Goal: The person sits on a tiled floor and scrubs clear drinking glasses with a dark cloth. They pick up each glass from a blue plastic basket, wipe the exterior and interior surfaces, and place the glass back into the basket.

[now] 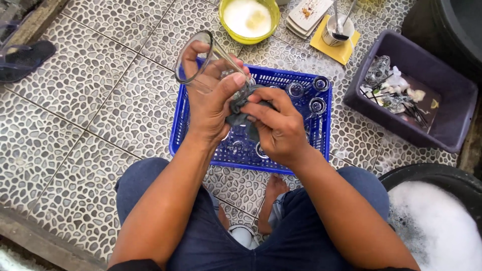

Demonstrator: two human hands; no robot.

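Gripping a clear glass [201, 60] at frame centre, the left hand [213, 100] tilts it while the right hand [276, 125] pinches a dark sponge [238, 118] (above the blue basket [181, 125]).

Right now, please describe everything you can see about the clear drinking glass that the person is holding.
The clear tall drinking glass looks like plain transparent glass, wider at the round open rim and narrower toward the base. It is tilted, the rim pointing up and to the left, above the blue plastic basket. The left hand has it in its grip, with fingers reaching inside the mouth. The right hand presses a dark grey cloth or sponge against its lower end, which is hidden.
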